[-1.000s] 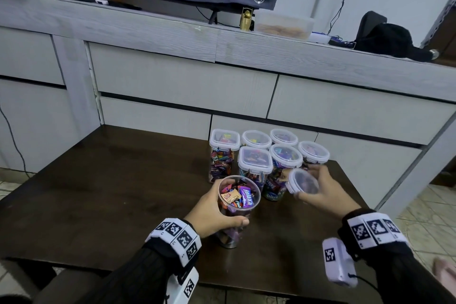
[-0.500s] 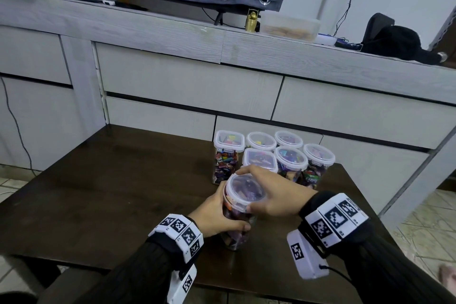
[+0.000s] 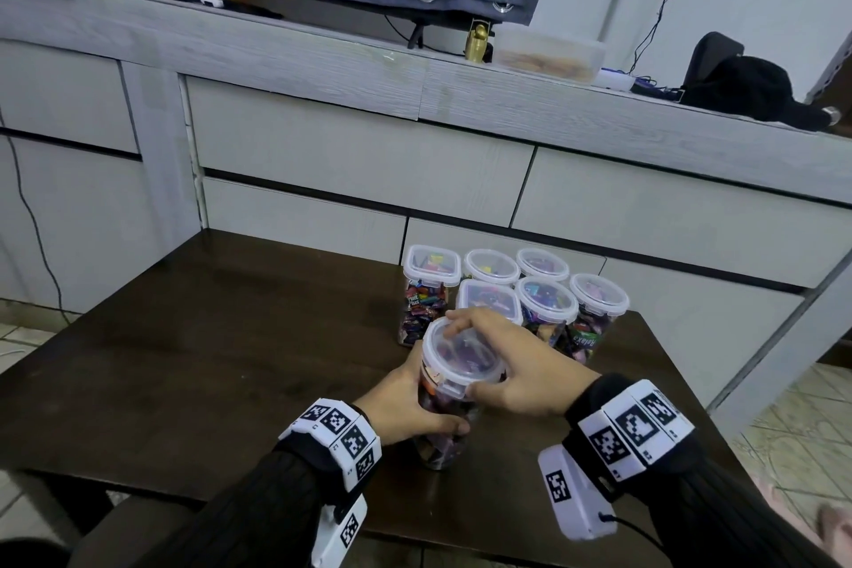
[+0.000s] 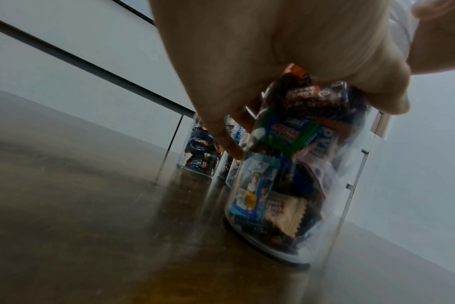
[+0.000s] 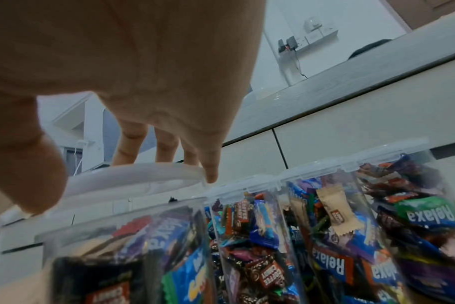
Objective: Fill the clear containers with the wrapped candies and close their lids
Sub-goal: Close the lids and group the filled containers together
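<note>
Pressing one round lid (image 3: 462, 353) onto one candy-filled container (image 3: 440, 417) near the desk's (image 3: 184, 360) front edge.
Left hand (image 3: 405, 406) grips its body; right hand (image 3: 502, 364) curls over the lid; six closed containers (image 3: 546, 304) stand behind.

Both arms are covered to the wrist by black ribbed knit sleeves (image 3: 258, 507). Each wrist wears a white band (image 3: 339, 434) made of flat segments, every segment printed with a black-and-white square fiducial marker; the right wrist's band (image 3: 634, 427) is the same. Under each wrist hangs a white rounded camera housing (image 3: 574, 496) bearing another such marker, and a thin black cable (image 3: 631, 530) leaves the right housing. The hands (image 3: 507, 364) are bare.
</note>
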The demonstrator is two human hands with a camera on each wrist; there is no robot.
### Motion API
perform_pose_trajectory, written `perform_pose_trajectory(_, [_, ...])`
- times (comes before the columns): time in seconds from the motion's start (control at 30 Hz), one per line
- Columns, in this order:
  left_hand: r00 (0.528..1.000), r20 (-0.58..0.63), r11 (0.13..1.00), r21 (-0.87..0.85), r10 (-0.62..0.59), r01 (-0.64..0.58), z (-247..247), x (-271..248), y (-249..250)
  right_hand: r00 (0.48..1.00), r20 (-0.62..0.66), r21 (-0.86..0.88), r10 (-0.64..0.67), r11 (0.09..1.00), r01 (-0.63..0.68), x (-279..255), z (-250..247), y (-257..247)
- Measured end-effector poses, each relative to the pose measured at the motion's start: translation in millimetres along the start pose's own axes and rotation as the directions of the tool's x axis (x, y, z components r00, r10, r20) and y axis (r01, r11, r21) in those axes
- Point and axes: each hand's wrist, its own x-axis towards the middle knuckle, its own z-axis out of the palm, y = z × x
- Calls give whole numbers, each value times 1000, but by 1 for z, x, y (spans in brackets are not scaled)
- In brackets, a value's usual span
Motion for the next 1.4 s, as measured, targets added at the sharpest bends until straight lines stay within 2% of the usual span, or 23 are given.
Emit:
perform_pose_trajectory(0.1, [1000,-3,999,-30,11,-11,1,0,-1,996,86,-94,4,996,4,1,6,3])
perform_pose_trajectory(0.2, [1000,-6,999,-46,25,-25,2,-1,0,991,124,-100,41,995,-29,-1,12,7])
perform_pose_trajectory(0.33, [999,11,999,-20,41,-40,2,-1,3,994,101,12,41,999,-42,-8,27,10])
perform_pose_trajectory(0.43, [999,5,999,0,38,-38,3,-1,1,997,20,147,80,986,-82,-13,35,10])
perform_pose_trajectory(0.53, [999,-4,999,6,33,-33,3,-1,-2,998,-60,-63,-20,998,16,-14,42,12])
perform_pose_trajectory(0.67, [999,4,999,3,34,-34,2,0,-3,999,-10,-175,47,983,-48,-14,40,11])
perform_pose_trajectory(0.8, [999,20,999,-1,36,-36,3,0,-2,987,-26,-329,-158,934,141,-14,40,11])
perform_pose_trajectory(0.87, [999,5,999,-8,40,-40,4,0,-3,987,-74,-352,-146,929,111,-16,46,11])
perform_pose_trajectory(0.97, [998,-7,998,-17,59,-60,6,0,-2,992,-113,-323,-58,946,18,-18,50,13])
perform_pose_trajectory(1.1, [996,-58,997,49,61,-58,5,-4,-3,985,-166,-447,-50,894,-30,-24,43,17])
perform_pose_trajectory(1.17, [996,-77,992,115,55,-46,-1,-7,-7,984,-155,-360,-86,933,24,-30,40,21])
perform_pose_trajectory(1.27, [998,-55,983,184,36,-26,-10,-6,-6,987,-110,-111,-117,988,105,-35,36,24])
perform_pose_trajectory(1.33, [1000,5,985,171,22,-22,-13,-2,0,992,-75,-69,-106,993,101,-33,31,23])
perform_pose_trajectory(1.4, [998,55,992,122,29,-36,-11,4,1,989,-92,-79,-117,991,110,-28,25,22])
